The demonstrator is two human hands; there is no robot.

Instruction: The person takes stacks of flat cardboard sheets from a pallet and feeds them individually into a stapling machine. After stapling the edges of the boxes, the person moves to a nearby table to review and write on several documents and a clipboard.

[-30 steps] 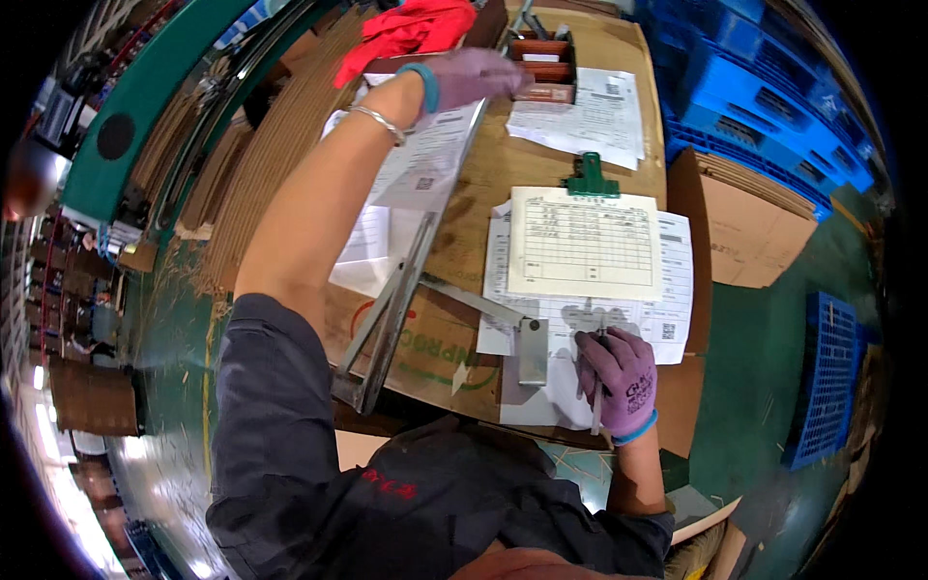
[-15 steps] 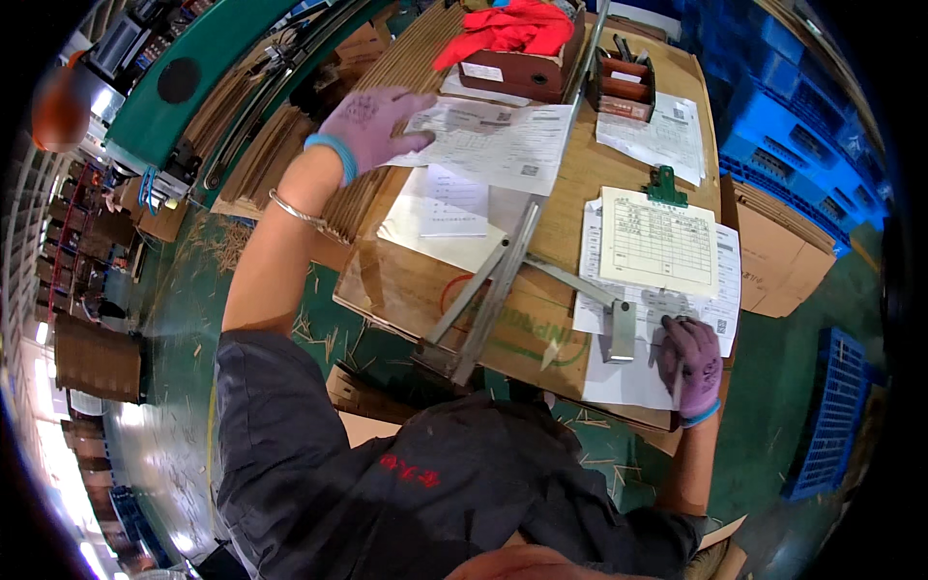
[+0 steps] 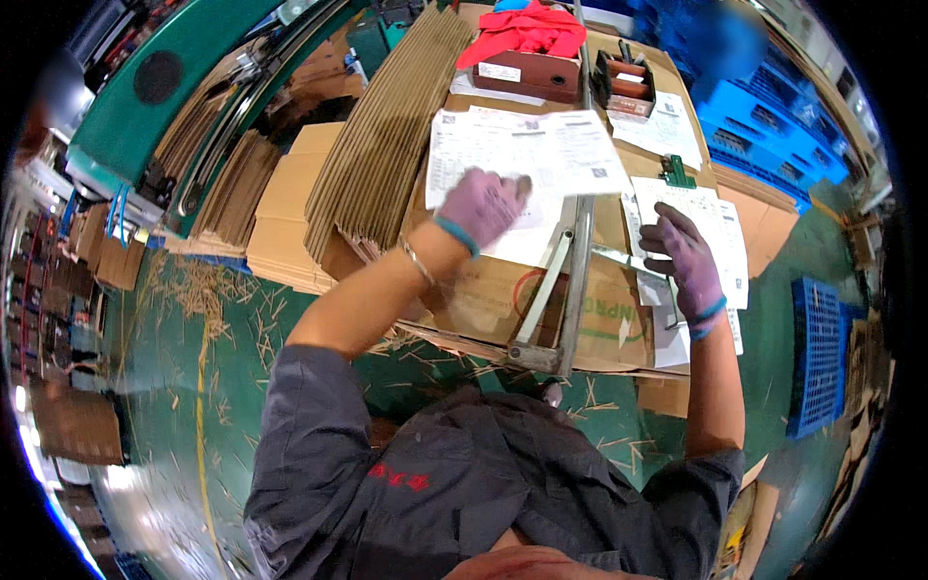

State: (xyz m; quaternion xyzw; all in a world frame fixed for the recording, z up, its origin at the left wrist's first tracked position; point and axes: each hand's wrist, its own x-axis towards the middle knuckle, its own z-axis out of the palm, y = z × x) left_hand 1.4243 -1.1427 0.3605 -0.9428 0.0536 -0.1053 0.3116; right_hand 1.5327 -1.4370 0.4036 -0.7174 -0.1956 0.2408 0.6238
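Mid-shuffle. Left hand (image 3: 480, 203) loosely curled on sheets (image 3: 522, 159) spread over cardboard bench (image 3: 590, 319), grip unclear. Right hand (image 3: 684, 253) flat, fingers spread, on clipboard form (image 3: 710, 217). Nothing stacked yet.

The purple-gloved left hand (image 3: 480, 204) is motion-blurred, so whether its fingers pinch the white printed paper sheets (image 3: 527, 155) beneath it cannot be told. The purple-gloved right hand (image 3: 682, 253) covers part of the white form on the green-clipped clipboard (image 3: 710, 217) near the right edge of the cardboard-covered worktable (image 3: 483, 290). The print on every sheet is too small to tell. A blurred blue patch hides the blue plastic crates (image 3: 764, 126) at the far right corner.
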